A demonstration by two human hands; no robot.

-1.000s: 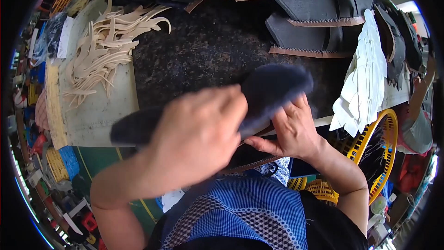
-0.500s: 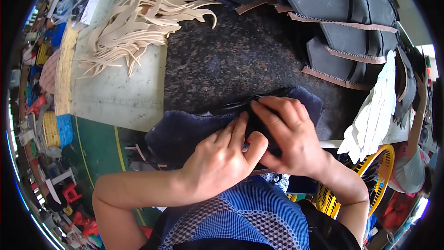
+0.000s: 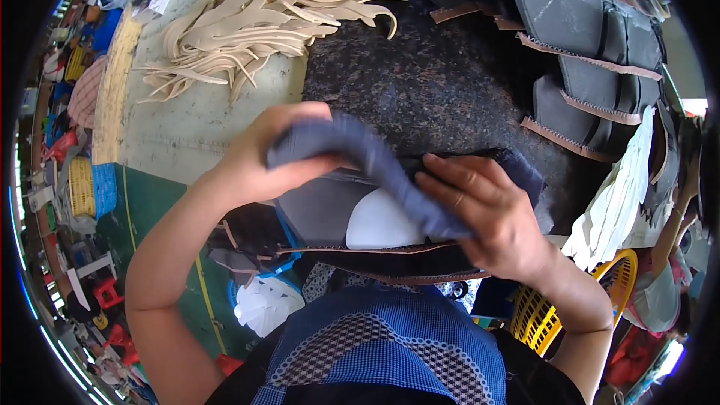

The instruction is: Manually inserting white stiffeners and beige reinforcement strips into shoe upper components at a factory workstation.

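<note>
Navy fabric (image 3: 388,167), white pieces (image 3: 266,305) in blue basket (image 3: 298,281)

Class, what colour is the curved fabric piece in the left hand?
The fabric piece is dark blue; the head view shows it best.

Left hand (image 3: 259,150) curled, probably pinching; right hand (image 3: 499,217) angled leftward.

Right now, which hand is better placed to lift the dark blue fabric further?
Left, likely: the left hand grips the raised end of the dark blue fabric; the right hand is down at its lower end.
</note>
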